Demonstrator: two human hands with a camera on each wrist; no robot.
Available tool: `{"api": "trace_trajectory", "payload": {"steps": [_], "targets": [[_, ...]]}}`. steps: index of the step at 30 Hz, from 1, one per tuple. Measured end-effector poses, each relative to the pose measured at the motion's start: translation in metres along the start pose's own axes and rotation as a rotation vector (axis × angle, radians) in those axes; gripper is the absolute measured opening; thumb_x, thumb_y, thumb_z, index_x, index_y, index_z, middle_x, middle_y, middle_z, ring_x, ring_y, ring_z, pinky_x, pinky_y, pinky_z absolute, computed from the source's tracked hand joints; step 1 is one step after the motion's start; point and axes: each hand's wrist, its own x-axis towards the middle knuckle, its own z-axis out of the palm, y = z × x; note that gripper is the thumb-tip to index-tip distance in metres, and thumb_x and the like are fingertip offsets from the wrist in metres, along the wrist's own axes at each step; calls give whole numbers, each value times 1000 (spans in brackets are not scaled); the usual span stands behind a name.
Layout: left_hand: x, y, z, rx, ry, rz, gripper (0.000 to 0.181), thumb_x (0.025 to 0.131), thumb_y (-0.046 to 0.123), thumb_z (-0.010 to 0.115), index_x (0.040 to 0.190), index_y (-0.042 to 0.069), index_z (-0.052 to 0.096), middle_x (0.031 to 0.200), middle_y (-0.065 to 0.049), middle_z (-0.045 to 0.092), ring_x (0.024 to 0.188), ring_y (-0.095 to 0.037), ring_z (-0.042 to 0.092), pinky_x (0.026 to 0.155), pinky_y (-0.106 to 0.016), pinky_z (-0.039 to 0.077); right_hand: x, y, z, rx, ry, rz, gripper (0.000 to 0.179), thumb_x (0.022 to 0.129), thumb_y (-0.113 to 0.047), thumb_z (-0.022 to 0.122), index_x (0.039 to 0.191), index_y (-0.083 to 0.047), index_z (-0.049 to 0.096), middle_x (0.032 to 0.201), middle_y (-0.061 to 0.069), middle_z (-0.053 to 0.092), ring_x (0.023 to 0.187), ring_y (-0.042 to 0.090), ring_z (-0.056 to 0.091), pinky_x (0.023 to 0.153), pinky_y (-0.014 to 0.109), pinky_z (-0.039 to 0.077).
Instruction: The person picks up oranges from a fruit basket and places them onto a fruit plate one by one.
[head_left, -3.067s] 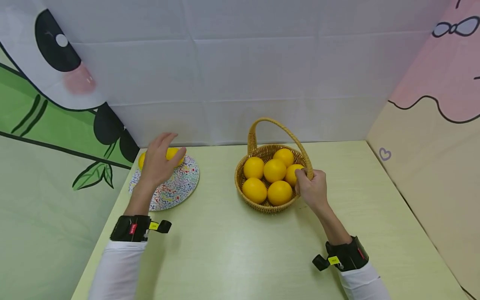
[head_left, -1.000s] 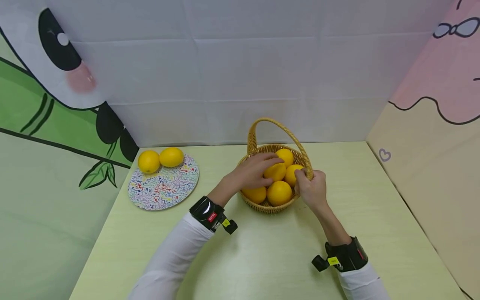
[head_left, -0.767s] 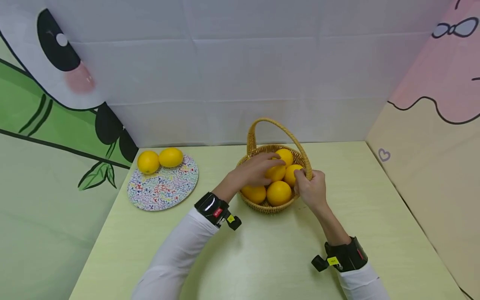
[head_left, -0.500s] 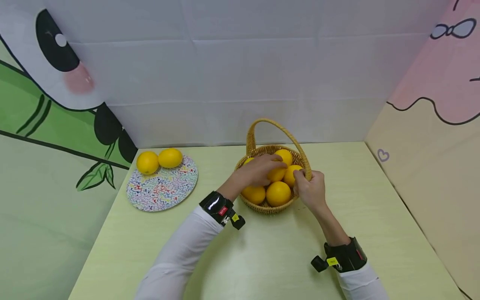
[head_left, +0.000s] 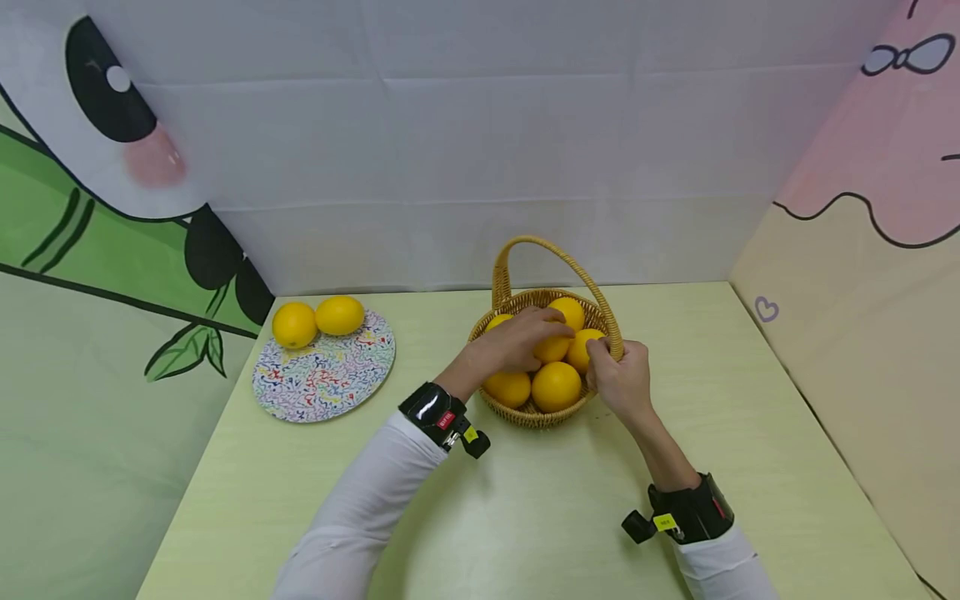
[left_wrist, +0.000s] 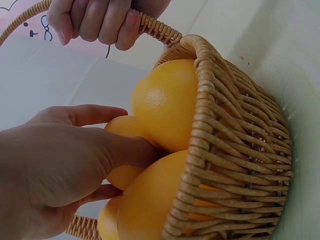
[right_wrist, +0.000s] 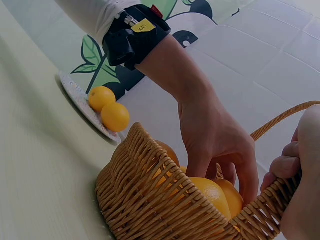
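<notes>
A wicker basket (head_left: pixel 536 419) with a tall arched handle (head_left: pixel 573 263) stands on the table, holding several oranges. My left hand (head_left: pixel 516 340) reaches in from the left and grips the middle orange (left_wrist: pixel 120 126), its thumb and fingers spread round the fruit in the left wrist view. My right hand (head_left: pixel 624 377) holds the lower right end of the handle, close to the rim. Part of another orange (head_left: pixel 498 321) shows behind the left hand. Near the front of the basket sit two more oranges, a left one (head_left: pixel 507 389) and a right one (head_left: pixel 557 387).
A round speckled plate (head_left: pixel 322 383) lies at the back left of the table, with two yellow-orange fruits (head_left: pixel 339 315) side by side at its far rim. A pale cloth wall (head_left: pixel 450 167) rises behind the table's back edge, and printed cloths hang on both sides.
My left hand has moved right from the two fruits on the plate to the basket and closed round the middle orange. My right hand has stayed on the handle.
</notes>
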Motion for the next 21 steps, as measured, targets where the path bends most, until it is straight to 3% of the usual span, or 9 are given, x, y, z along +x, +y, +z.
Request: {"api": "trace_trajectory", "payload": {"steps": [11,21], "targets": [[-6,-5,-6,-42,69,24,66,96,6,89,157,16,66,170,-12,55,162,-34,48,140,-49,36,0,0,0,-5,0,-8,54,110,-6,55,59,6,42,47,-7,41,40,7,36,39,20,27],[-15,-16,-8,-84,149,49,61,98,13,90,155,12,67,168,-14,56,159,-35,50,137,-51,40,0,-1,0,-13,2,0,54,110,-6,55,58,0,42,47,-7,41,40,6,36,40,20,27]]}}
